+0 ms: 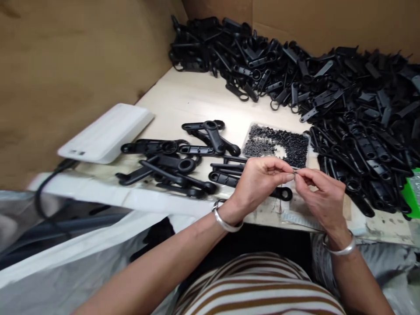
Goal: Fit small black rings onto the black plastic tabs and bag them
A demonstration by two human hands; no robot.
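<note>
My left hand (pixel 259 183) and my right hand (pixel 320 194) meet fingertip to fingertip in front of a clear tray (pixel 309 144). Both pinch at something tiny between them, too small to name. The tray holds many small black pieces (pixel 295 146) and greyish ones (pixel 257 146). Black plastic arms (pixel 226 178) with ring ends lie just left of and partly behind my left hand. More such arms (pixel 164 164) are loosely stacked further left. To the right of my right hand, several black arms (pixel 370 153) lie side by side.
A large heap of black parts (pixel 278 70) runs along the back and right, against cardboard walls (pixel 305 22). A white box-shaped device (pixel 106 133) with a black cable (pixel 41 197) stands at the left. Something bright green (pixel 414 194) is at the right edge.
</note>
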